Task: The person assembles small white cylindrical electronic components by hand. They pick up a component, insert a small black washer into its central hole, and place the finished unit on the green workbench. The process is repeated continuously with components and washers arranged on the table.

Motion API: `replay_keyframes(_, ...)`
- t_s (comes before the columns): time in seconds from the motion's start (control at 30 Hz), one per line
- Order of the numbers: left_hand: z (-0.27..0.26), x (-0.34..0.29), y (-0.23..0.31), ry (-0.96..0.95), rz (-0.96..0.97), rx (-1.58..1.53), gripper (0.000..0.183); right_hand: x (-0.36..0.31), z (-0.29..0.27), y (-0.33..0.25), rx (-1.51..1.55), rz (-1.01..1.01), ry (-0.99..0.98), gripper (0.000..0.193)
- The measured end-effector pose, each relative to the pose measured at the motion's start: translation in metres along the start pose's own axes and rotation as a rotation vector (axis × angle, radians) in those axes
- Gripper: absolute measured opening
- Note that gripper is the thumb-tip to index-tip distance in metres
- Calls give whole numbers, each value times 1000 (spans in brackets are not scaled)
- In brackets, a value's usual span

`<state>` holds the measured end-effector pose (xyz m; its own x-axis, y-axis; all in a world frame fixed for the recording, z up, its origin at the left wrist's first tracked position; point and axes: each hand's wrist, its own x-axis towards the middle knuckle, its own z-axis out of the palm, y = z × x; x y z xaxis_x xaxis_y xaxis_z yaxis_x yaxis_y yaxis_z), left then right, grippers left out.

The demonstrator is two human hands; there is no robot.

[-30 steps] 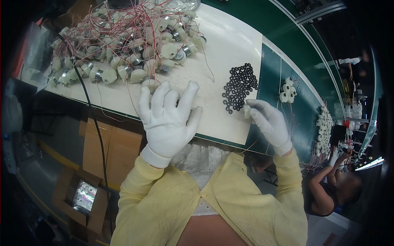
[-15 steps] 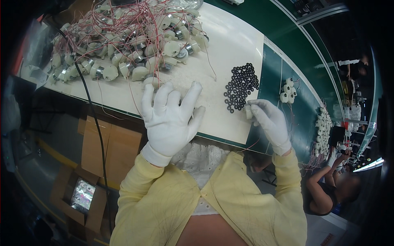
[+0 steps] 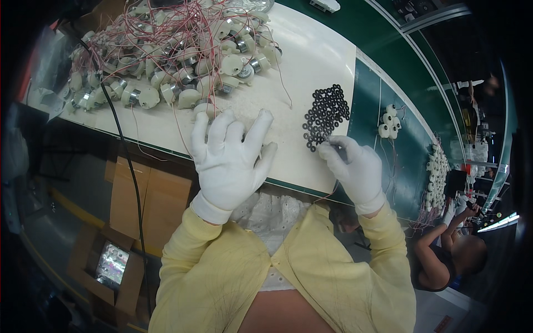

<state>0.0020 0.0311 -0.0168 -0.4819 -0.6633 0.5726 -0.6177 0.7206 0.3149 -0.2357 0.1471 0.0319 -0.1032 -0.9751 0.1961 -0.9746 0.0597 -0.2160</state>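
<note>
My left hand (image 3: 225,161), in a white glove, is held palm up over the table's near edge with fingers spread and nothing in it. The pile of cream geared motors (image 3: 149,97) with tangled red wires lies just beyond its fingertips. My right hand (image 3: 355,169), gloved too, is closed in a pinch at the near end of a patch of black rubber rings (image 3: 327,114). It grips a small cream motor that the fingers mostly cover. A thin reddish wire (image 3: 332,191) trails from under that hand.
A small group of cream motors (image 3: 390,123) stands on the green mat (image 3: 363,94) to the right, with longer rows of motors (image 3: 437,175) beyond. A black cable (image 3: 129,166) hangs at the left. Below stands an open carton (image 3: 130,280). A co-worker (image 3: 444,261) sits at right.
My right hand has shifted slightly left with the motor and turned, bringing its fingertips against the near end of the black rings. My left hand has hardly moved.
</note>
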Motion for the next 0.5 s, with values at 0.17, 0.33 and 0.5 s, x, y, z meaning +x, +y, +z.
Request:
replay_keyframes(0.17, 0, 0, 0, 1, 1, 2, 53, 2, -5, -13, 49, 187, -85, 25)
replay_keyframes(0.33, 1, 0, -1, 10, 1, -10, 52, 3, -9, -13, 139, 253, -120, 25)
replay_keyframes(0.5, 0, 0, -1, 6, 4, -7, 53, 5, -16, -10, 246, 268, -171, 26)
